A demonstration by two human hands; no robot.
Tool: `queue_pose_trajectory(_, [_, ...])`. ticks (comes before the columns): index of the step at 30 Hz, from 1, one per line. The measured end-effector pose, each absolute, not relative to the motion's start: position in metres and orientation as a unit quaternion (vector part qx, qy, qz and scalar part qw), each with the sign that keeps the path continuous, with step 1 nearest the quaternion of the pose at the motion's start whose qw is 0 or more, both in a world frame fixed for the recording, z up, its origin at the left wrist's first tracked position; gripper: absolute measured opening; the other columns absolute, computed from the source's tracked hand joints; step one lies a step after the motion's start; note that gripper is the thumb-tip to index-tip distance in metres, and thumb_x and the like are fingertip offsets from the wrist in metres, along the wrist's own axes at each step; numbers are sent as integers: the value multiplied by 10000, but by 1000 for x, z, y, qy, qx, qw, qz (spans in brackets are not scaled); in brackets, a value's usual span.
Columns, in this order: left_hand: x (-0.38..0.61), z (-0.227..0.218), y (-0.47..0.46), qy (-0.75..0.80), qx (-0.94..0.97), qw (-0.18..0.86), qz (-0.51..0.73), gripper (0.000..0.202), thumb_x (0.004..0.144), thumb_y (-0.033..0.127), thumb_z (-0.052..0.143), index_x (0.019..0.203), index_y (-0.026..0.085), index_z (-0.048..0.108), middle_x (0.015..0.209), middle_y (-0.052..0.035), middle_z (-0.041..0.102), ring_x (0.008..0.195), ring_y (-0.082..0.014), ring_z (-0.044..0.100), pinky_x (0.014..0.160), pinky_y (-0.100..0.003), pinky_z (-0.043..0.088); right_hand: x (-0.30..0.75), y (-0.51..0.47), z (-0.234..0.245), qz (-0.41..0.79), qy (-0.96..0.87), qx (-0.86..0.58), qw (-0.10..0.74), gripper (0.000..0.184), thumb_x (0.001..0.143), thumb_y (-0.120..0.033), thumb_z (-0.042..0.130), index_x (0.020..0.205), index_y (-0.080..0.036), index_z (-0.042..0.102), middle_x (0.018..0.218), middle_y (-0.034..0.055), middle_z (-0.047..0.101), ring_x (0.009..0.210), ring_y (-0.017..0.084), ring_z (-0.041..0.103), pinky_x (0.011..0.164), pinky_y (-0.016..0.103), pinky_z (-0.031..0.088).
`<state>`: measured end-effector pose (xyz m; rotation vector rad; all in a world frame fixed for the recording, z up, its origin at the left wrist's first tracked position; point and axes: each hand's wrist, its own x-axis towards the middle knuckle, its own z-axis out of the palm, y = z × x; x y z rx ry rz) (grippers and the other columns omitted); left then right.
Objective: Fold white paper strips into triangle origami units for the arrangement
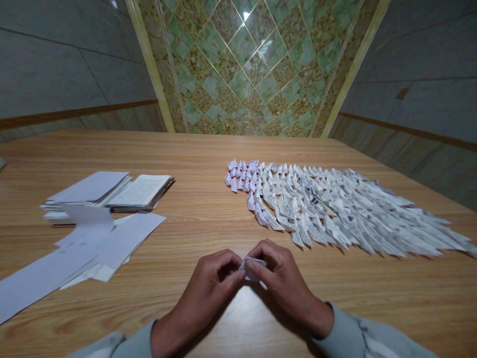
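Observation:
Both hands meet low over the wooden table [208,164], near its front edge. My left hand [208,291] and my right hand [283,278] pinch the same small folded piece of white paper [250,266] between thumbs and fingertips. Most of that piece is hidden by the fingers. A large spread of several small folded paper triangles [335,209] lies just beyond my right hand, its near edge a short way from my fingers.
Loose white paper strips [93,246] lie at the left, reaching the table's left edge. Behind them sit an open printed book [143,191] and a stack of sheets [87,191]. Grey walls and a green tiled panel [253,64] rise behind the table.

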<state>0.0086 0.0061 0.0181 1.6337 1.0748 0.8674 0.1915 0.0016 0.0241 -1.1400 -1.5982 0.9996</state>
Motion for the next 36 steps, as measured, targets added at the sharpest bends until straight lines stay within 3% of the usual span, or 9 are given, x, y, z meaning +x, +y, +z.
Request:
queue_pose_trajectory(4, [11,18,4,457,628,492,394,152,868,319,668,857,169,684,786,-33,694,727,-190,632,659,-284,482,188,0,18,497,-560,-428,506,178,895,-344,659,808,-192,628,733,-12,618,670,142,555,612,258,425])
queue_pose_trajectory(8, [12,20,4,468,581,512,426,119,803,282,717,792,168,687,707,-14,686,637,-169,622,580,-251,477,186,-2,16,542,-530,-394,520,158,901,-339,658,876,-205,580,753,-29,601,684,134,560,613,243,432])
queue_pose_trajectory(13, [3,21,1,422,690,369,457,117,896,224,691,790,198,736,729,-8,719,673,-155,661,619,-231,485,191,-3,21,393,-659,-416,488,33,893,-203,669,892,-199,636,838,15,660,787,177,606,696,292,448])
queue_pose_trajectory(18, [-4,16,2,327,806,211,446,118,964,222,645,888,210,734,745,-8,719,662,-144,657,620,-228,474,196,-1,20,206,-783,-354,467,150,971,-222,645,825,-192,666,751,20,660,752,182,556,703,317,395])
queue_pose_trajectory(23, [-4,19,6,346,801,196,447,37,933,224,691,952,201,713,826,-26,735,735,-166,685,668,-245,509,199,1,18,270,-740,-338,515,130,964,-229,664,836,-212,684,771,8,673,757,173,591,704,300,433])
queue_pose_trajectory(27, [-5,18,10,322,814,187,446,131,975,223,636,886,201,729,724,-16,707,653,-155,657,602,-236,481,200,0,22,344,-687,-377,517,113,931,-200,673,818,-209,673,791,6,656,756,172,613,688,295,458])
queue_pose_trajectory(30, [-6,15,10,310,823,178,440,139,981,251,634,908,200,741,716,-21,708,643,-157,648,585,-235,471,199,-1,24,309,-719,-388,486,51,900,-218,712,865,-195,682,825,27,675,790,190,610,698,310,451])
queue_pose_trajectory(36, [-4,17,8,308,838,172,415,163,980,266,634,894,199,756,709,-27,725,629,-158,647,583,-238,474,198,0,24,216,-784,-333,478,189,974,-300,662,818,-199,691,723,16,678,714,173,586,697,326,412])
